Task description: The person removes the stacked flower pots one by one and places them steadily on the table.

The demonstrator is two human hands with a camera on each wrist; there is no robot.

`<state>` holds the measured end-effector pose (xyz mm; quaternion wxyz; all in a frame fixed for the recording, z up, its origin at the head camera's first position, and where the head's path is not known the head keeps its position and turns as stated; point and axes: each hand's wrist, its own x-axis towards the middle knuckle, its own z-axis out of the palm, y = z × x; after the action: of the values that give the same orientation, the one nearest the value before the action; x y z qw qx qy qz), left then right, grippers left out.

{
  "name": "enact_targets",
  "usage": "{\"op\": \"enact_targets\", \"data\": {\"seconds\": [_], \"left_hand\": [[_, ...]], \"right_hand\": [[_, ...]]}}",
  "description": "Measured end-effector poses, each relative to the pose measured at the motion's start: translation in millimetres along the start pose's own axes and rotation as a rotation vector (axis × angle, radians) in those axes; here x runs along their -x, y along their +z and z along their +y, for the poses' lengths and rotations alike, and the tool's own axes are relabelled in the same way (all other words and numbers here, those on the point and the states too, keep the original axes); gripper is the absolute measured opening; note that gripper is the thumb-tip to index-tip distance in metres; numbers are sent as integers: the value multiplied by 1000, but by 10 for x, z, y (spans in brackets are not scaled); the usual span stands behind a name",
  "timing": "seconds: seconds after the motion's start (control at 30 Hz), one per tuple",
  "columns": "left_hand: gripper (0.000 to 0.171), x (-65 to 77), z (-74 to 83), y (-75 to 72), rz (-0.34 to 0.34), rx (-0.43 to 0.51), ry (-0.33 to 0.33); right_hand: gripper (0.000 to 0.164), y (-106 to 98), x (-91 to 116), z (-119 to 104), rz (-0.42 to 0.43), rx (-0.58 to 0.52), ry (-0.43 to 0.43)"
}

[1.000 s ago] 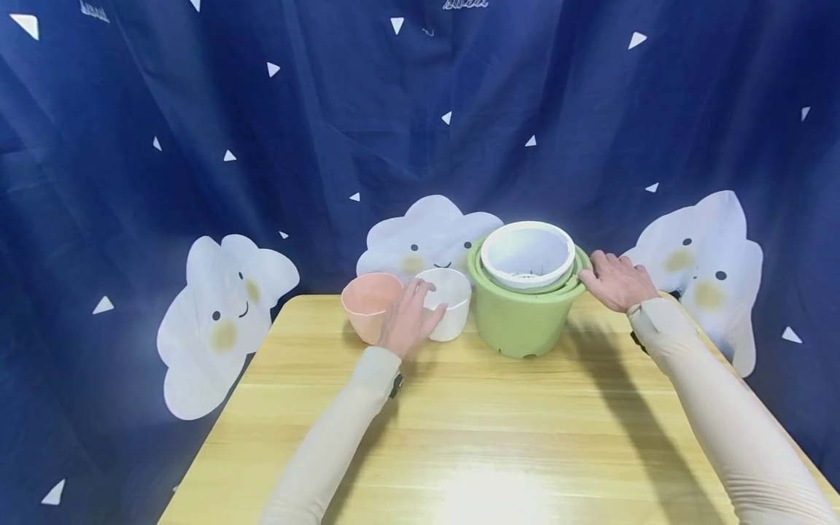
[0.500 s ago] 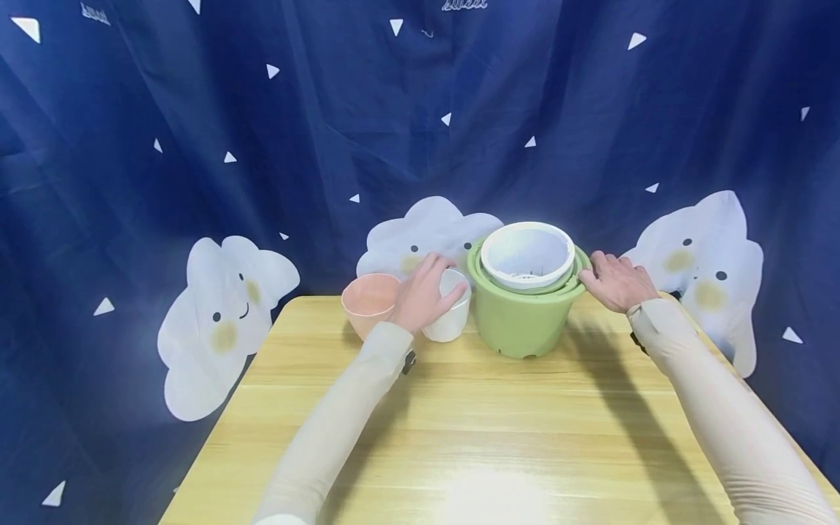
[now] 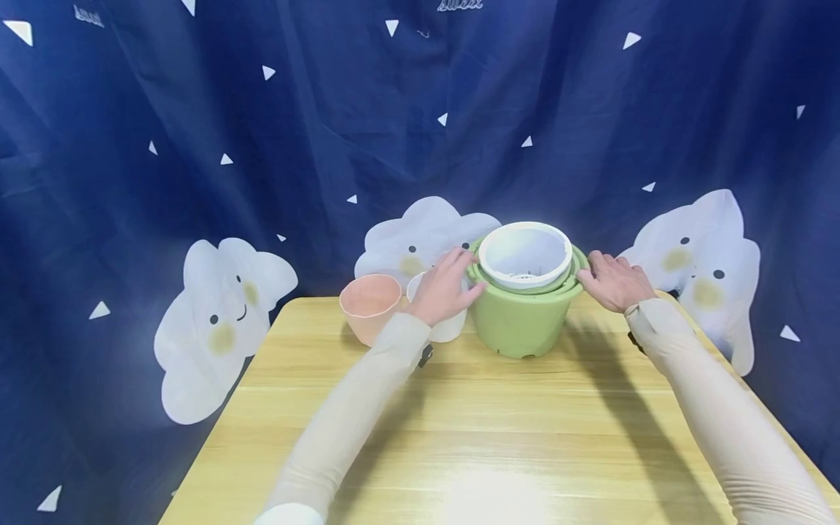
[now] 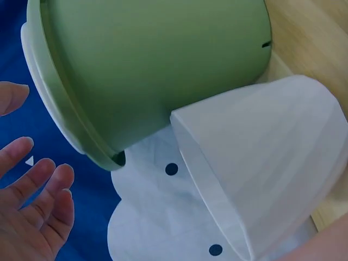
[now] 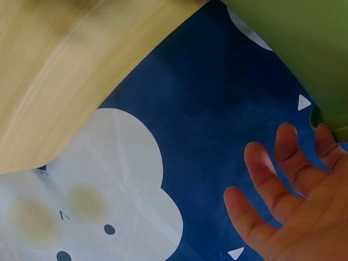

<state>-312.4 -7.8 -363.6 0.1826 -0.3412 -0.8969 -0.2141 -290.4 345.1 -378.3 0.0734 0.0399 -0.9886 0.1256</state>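
A large green flowerpot (image 3: 521, 326) stands upright at the back of the table, with another green rim and a white pot (image 3: 525, 255) nested inside it. My left hand (image 3: 441, 290) hovers at its left rim, fingers apart; the left wrist view shows a gap between fingertips and rim. Beneath that hand is a smaller white pot (image 4: 266, 136), partly hidden in the head view. My right hand (image 3: 615, 281) is at the right rim, thumb side against it. In the right wrist view the index fingertip meets the rim's edge and the other fingers extend loosely.
A pink pot (image 3: 367, 313) with a wavy rim stands left of the small white one. The wooden table (image 3: 420, 423) ends just behind the pots, against a blue curtain (image 3: 315, 117) printed with clouds and triangles.
My left hand has moved right, from between the pink and small white pots to the green flowerpot's left rim. My right hand and the pots have stayed in place.
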Motion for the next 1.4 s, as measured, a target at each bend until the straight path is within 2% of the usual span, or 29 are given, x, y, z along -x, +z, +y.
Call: {"op": "enact_targets", "data": {"seconds": [0.3, 0.63, 0.93, 1.2, 1.4], "left_hand": [[48, -80, 50, 137, -2, -13, -7], [53, -162, 84, 194, -18, 62, -120], [56, -231, 185, 197, -55, 78, -164], [49, -261, 218, 223, -104, 63, -160], [42, -274, 236, 236, -112, 46, -142]], "right_hand": [[40, -15, 19, -24, 1, -5, 1], [40, -6, 11, -34, 10, 2, -4], [40, -13, 22, -31, 7, -6, 4], [39, -6, 22, -30, 9, 7, -8], [39, -17, 23, -36, 5, 3, -1]]}}
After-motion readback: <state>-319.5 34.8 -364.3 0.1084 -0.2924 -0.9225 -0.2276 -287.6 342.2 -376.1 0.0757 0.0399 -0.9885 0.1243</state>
